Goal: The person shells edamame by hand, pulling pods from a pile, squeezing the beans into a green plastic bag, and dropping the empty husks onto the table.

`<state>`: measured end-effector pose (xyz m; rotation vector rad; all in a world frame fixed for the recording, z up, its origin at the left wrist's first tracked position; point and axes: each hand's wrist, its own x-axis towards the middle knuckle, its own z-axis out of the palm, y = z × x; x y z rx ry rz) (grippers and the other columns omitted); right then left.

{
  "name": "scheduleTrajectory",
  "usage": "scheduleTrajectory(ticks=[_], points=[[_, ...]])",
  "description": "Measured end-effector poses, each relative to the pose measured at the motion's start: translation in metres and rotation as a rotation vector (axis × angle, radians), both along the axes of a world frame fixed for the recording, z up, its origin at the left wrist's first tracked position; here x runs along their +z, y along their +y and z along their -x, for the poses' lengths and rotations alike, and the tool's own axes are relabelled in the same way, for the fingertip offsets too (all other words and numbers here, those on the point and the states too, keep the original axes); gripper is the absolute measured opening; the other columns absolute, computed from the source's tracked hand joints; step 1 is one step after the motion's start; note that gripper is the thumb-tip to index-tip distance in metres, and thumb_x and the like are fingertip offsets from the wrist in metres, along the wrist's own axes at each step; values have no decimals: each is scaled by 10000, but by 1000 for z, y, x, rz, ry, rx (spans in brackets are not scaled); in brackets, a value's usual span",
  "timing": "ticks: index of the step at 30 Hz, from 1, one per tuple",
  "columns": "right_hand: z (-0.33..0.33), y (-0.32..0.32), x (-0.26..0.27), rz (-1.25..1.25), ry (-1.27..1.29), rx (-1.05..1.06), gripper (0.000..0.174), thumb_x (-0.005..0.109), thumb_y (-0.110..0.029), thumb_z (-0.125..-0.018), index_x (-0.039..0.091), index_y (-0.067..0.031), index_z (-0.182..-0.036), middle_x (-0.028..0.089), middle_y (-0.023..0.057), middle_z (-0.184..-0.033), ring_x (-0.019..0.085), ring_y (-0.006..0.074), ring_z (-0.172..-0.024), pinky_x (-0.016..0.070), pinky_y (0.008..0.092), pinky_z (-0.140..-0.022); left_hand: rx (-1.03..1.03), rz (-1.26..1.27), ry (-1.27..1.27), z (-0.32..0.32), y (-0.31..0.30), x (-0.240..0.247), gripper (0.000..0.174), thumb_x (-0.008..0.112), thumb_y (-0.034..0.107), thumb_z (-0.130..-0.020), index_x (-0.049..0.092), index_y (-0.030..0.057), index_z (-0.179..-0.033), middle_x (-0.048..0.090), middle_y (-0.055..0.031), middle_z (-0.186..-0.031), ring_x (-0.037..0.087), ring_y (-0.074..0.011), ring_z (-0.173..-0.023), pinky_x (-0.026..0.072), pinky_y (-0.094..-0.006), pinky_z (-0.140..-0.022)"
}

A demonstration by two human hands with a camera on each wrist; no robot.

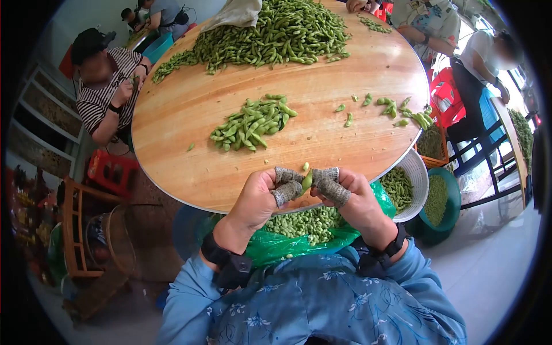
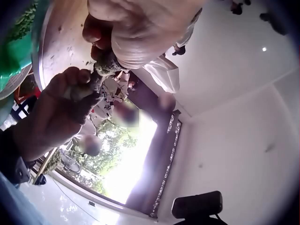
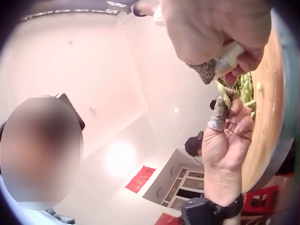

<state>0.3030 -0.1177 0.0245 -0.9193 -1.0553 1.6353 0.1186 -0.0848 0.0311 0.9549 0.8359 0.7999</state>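
Over the near edge of the table, a green edamame pod (image 1: 307, 182) is pinched between both hands. My left hand (image 1: 253, 195) holds one end with thumb and finger, and my right hand (image 1: 359, 202) grips the other. Grey knitted sleeves (image 1: 333, 191) cover the thumbs and the fingers beside them. The right wrist view shows the pod (image 3: 223, 93) by the left thumb tip. A loose bean (image 1: 305, 166) lies just beyond the fingers. Below the hands, shelled beans (image 1: 305, 223) fill a green plastic bag (image 1: 270, 248). A small heap of pods (image 1: 253, 123) sits farther in.
A large pod mound (image 1: 282, 34) covers the far side of the round wooden table (image 1: 172, 126). Scattered pods (image 1: 397, 107) lie at the right. A white basket (image 1: 421, 178) and a teal tub (image 1: 451, 190) stand right of the table. Another person (image 1: 109, 86) sits at the left.
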Motion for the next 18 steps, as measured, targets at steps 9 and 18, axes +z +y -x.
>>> scheduleTrajectory(ticks=[9,18], points=[[-2,-3,4,-43,-75,49,168,567,-189,-827,573,-22,-849,563,-35,-743,459,32,-656,365,184,-588,-100,32,-16,-1,-6,11,126,609,62,-765,579,4,-873,566,4,-726,468,-42,-557,355,-166,-474],[8,-2,-2,1,-58,-23,128,574,-134,-816,561,-9,-838,571,-13,-755,498,48,-704,402,196,-657,-77,-244,149,0,-11,-2,135,572,67,-797,549,-20,-898,562,0,-762,477,-51,-592,382,-198,-504]])
